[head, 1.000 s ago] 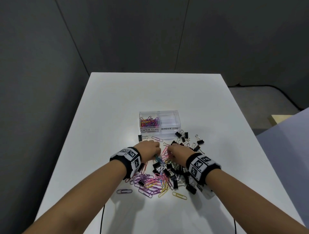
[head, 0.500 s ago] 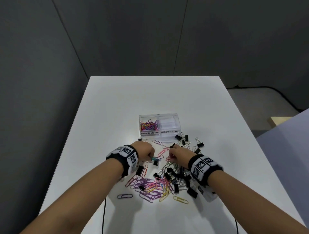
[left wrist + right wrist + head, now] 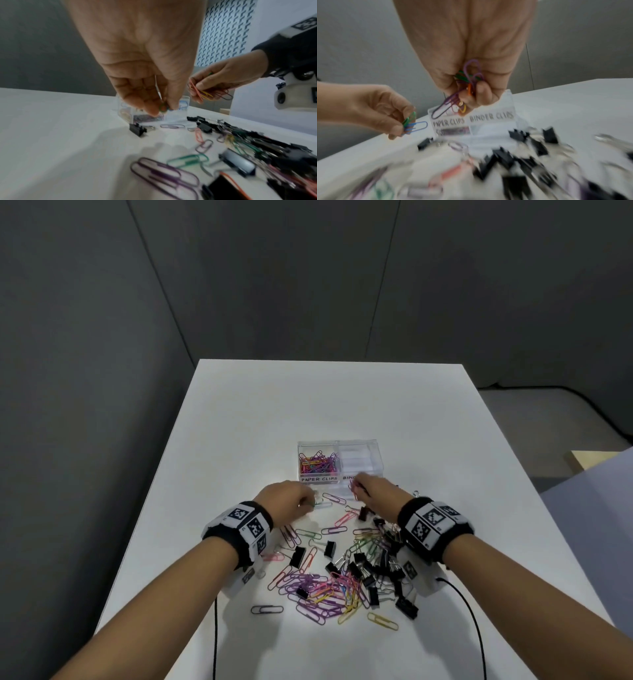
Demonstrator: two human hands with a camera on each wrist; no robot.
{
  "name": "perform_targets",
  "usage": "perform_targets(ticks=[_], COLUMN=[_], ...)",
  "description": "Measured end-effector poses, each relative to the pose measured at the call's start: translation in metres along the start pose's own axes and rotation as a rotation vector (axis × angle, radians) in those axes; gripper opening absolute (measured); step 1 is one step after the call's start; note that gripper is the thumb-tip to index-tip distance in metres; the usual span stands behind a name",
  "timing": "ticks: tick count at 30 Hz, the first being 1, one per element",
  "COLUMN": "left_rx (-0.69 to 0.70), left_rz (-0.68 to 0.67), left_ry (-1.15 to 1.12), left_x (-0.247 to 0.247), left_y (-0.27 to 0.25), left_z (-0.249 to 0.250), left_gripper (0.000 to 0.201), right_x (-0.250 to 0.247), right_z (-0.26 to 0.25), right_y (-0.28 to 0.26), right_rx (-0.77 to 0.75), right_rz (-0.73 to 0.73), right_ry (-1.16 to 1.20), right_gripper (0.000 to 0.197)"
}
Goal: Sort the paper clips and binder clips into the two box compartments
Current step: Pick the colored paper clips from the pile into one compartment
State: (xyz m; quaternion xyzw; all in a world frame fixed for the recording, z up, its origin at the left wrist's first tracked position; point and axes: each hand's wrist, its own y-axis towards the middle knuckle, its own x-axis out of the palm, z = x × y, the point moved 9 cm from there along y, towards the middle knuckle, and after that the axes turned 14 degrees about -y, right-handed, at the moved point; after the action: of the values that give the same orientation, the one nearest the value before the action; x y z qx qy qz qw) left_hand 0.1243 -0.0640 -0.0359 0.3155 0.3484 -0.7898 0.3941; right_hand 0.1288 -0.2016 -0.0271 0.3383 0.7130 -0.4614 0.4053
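A clear two-compartment box [image 3: 375, 455] stands mid-table, labelled PAPER CLIPS on the left and BINDER CLIPS on the right. Its left compartment holds coloured paper clips [image 3: 317, 463]; the right one looks empty. My left hand [image 3: 291, 501] pinches a green and a blue paper clip [image 3: 412, 125] just in front of the box's left side. My right hand [image 3: 371, 491] grips a bunch of purple, orange and green paper clips [image 3: 467, 86] above the box's front edge. Loose paper clips [image 3: 322, 590] and black binder clips [image 3: 373, 570] lie mixed beneath my wrists.
The white table [image 3: 329, 405] ends close on the left beside a dark wall. A single binder clip [image 3: 137, 129] lies in front of the box. Black cables [image 3: 476, 628] run off the near edge. The far half of the table is bare.
Both hands have lifted from the pile and moved forward toward the box, each carrying paper clips. The right hand now reaches the box's front edge.
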Motion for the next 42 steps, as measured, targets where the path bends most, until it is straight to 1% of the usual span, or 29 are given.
perform_targets(ticks=[2,4,6,8,10,12,14,16,18,20,23,25,28,30,31,33,35,36,37,39,41,42], left_rx=[-0.001,-0.03,-0.069,-0.098,-0.118,-0.13,-0.134,-0.139,-0.141,-0.14,-0.117,-0.084,-0.033,-0.016,-0.012,0.013,0.073,0.118,0.164,0.235,0.237,0.214], left_rz=[0.126,0.239,0.31,0.34,0.359,0.373,0.372,0.353,0.336,0.327,0.311,0.28,0.22,0.162,0.133,0.132,0.207,0.226,0.201,0.057,-0.078,-0.1], left_ry=[-0.021,-0.059,-0.089,-0.094,-0.091,-0.09,-0.089,-0.078,-0.057,-0.039,-0.005,0.03,0.103,0.155,0.186,0.243,0.221,0.202,0.204,0.268,0.322,0.331], left_x=[-0.023,-0.046,-0.061,-0.068,-0.071,-0.073,-0.073,-0.073,-0.074,-0.075,-0.075,-0.071,-0.061,-0.052,-0.047,-0.042,-0.044,-0.04,-0.032,-0.001,0.03,0.04], left_y=[-0.003,-0.006,-0.008,-0.009,-0.008,-0.009,-0.009,-0.009,-0.006,-0.001,0.013,0.025,0.045,0.055,0.059,0.062,0.056,0.052,0.046,0.037,0.032,0.032], left_z=[-0.004,-0.011,-0.019,-0.025,-0.031,-0.036,-0.04,-0.043,-0.042,-0.041,-0.033,-0.022,-0.005,0.004,0.007,0.013,0.025,0.033,0.041,0.052,0.048,0.041], left_gripper=[0.02,0.021,0.02,0.019,0.017,0.016,0.016,0.017,0.018,0.02,0.022,0.024,0.026,0.027,0.029,0.034,0.039,0.038,0.035,0.031,0.039,0.048], right_x=[-0.028,-0.054,-0.068,-0.065,-0.054,-0.039,-0.027,-0.022,-0.024,-0.027,-0.032,-0.039,-0.05,-0.051,-0.047,-0.031,-0.008,0.003,0.013,0.027,0.035,0.037], right_z=[-0.012,-0.025,-0.035,-0.042,-0.048,-0.053,-0.057,-0.055,-0.052,-0.049,-0.049,-0.041,-0.017,0.0,0.007,0.018,0.024,0.024,0.022,0.016,0.009,0.007], right_y=[0.01,0.023,0.039,0.058,0.076,0.088,0.094,0.094,0.092,0.089,0.082,0.075,0.058,0.042,0.036,0.025,0.019,0.016,0.015,0.013,0.014,0.014], right_rx=[-0.015,-0.03,-0.025,-0.008,0.011,0.002,-0.034,-0.053,-0.058,-0.073,-0.107,-0.097,-0.042,-0.013,-0.001,0.014,0.002,-0.011,-0.028,-0.064,-0.084,-0.082], right_rz=[0.121,0.249,0.326,0.328,0.281,0.227,0.179,0.152,0.152,0.138,0.124,0.183,0.323,0.387,0.384,0.302,0.184,0.138,0.107,0.077,0.075,0.084], right_ry=[0.109,0.249,0.344,0.339,0.277,0.161,-0.011,-0.15,-0.194,-0.112,0.125,0.244,0.284,0.223,0.163,0.047,-0.055,-0.108,-0.155,-0.237,-0.327,-0.36], right_gripper=[0.027,0.021,0.017,0.022,0.026,0.027,0.027,0.031,0.035,0.039,0.038,0.035,0.032,0.027,0.023,0.019,0.019,0.02,0.021,0.023,0.021,0.021])
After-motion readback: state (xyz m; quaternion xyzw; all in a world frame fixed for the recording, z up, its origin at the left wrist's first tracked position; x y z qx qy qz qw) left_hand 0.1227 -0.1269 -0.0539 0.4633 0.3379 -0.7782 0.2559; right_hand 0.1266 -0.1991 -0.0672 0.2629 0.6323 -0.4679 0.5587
